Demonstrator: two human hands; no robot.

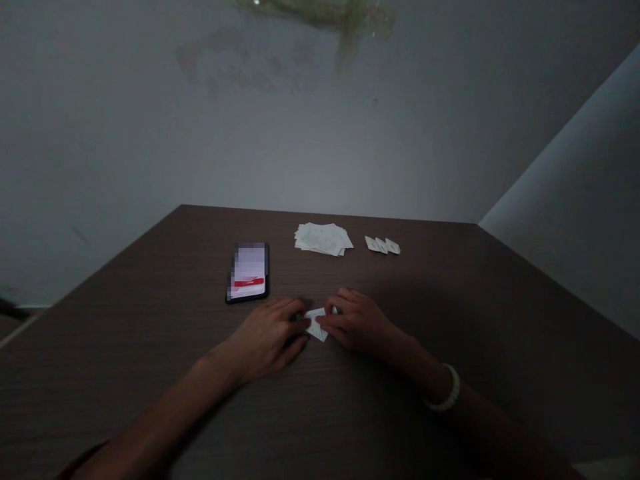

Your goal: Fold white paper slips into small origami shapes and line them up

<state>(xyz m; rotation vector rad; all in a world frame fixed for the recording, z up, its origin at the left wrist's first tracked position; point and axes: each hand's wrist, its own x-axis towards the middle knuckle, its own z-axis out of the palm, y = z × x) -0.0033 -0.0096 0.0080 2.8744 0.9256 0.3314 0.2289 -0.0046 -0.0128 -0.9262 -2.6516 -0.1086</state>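
Note:
A small white piece of paper (317, 325) lies on the dark wooden table (150, 347) between my two hands. My left hand (270, 337) rests palm down with its fingertips pressed on the paper's left side. My right hand (355, 320), with a white bead bracelet (447, 393) at the wrist, has its fingers curled and pinched on the paper's right edge. Both hands touch the paper and partly cover it.
A phone (249, 271) with a lit screen lies to the left beyond my hands. A stack of printed white paper slips (323, 238) sits further back, with three small folded paper pieces (383, 245) in a row to its right. Grey walls stand behind the table.

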